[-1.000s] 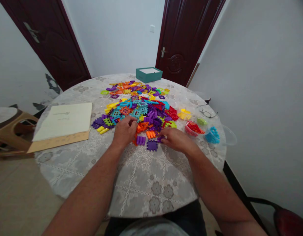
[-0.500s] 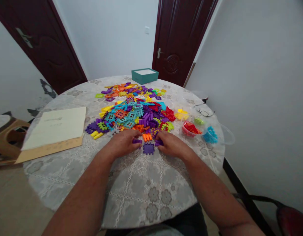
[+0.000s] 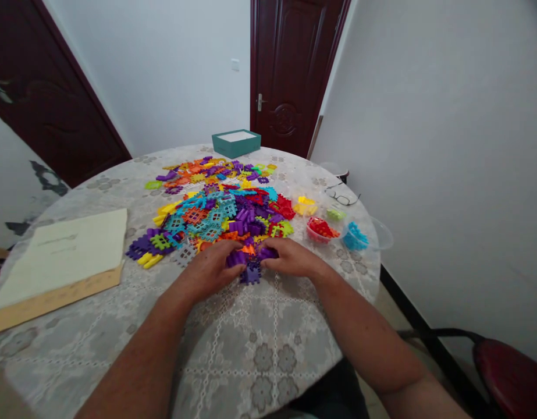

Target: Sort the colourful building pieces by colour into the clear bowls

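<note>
My left hand (image 3: 217, 265) is closed on a purple plastic building block (image 3: 235, 259), gripped between thumb and fingers. Opposite it, my right hand (image 3: 286, 256) pinches another purple block (image 3: 266, 253). Between the two hands lies a flat, dark purple notched tile (image 3: 251, 273) on the tablecloth, with an orange block (image 3: 249, 249) just behind it. The held blocks are close to the tile's left and right sides; I cannot tell whether they touch it. Beyond my hands rises a big pile of interlocking blocks (image 3: 216, 216) in many colours.
A second heap of blocks (image 3: 207, 173) lies farther back, before a green box (image 3: 236, 144). To the right are small tubs of red blocks (image 3: 322, 228) and blue blocks (image 3: 355, 236), and eyeglasses (image 3: 343, 199). Paper sheets (image 3: 71, 250) lie at left on the round table (image 3: 198, 349).
Both hands have come closer together over the purple tile, bringing their purple blocks inward. The head view has turned slightly to the right, so everything sits farther left.
</note>
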### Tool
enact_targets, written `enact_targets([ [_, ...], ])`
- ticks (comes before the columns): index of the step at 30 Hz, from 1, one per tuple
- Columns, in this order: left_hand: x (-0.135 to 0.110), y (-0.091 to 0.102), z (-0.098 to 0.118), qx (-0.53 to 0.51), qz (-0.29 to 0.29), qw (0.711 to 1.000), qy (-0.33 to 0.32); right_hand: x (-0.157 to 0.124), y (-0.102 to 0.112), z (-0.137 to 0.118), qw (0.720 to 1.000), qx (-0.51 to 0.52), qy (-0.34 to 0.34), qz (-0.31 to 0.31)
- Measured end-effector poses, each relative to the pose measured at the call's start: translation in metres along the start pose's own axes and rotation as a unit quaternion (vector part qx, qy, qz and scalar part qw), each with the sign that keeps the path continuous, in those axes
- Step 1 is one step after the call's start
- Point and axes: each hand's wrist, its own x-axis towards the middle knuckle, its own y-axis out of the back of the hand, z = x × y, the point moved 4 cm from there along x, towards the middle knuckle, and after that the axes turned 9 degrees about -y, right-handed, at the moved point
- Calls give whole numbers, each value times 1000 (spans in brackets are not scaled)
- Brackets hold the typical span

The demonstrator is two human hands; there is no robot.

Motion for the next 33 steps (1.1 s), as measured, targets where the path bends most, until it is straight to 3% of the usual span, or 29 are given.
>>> enact_targets([
  [2, 3, -3, 4, -17, 37, 999, -4, 4, -3, 4, 995, 98, -26, 11],
  [6, 8, -17, 12, -13, 94, 995, -38, 13, -19, 4, 958, 264, -108, 24],
  [10, 8, -28, 15, 9, 132, 989, -65, 17, -28, 2, 950, 288, -117, 41],
  [15, 8, -32, 15, 18, 144, 986, -87, 16, -30, 10, 944, 298, -140, -17],
  [21, 6, -19, 25, -11, 96, 992, -85, 17, -24, 14, 938, 312, -148, 5],
  [27, -1, -17, 26, 32, -65, 996, -51, 16, -5, 26, 904, 362, -187, 129],
  [33, -1, -24, 18, 0, -59, 997, -40, 14, 4, 28, 879, 407, -202, 141],
])
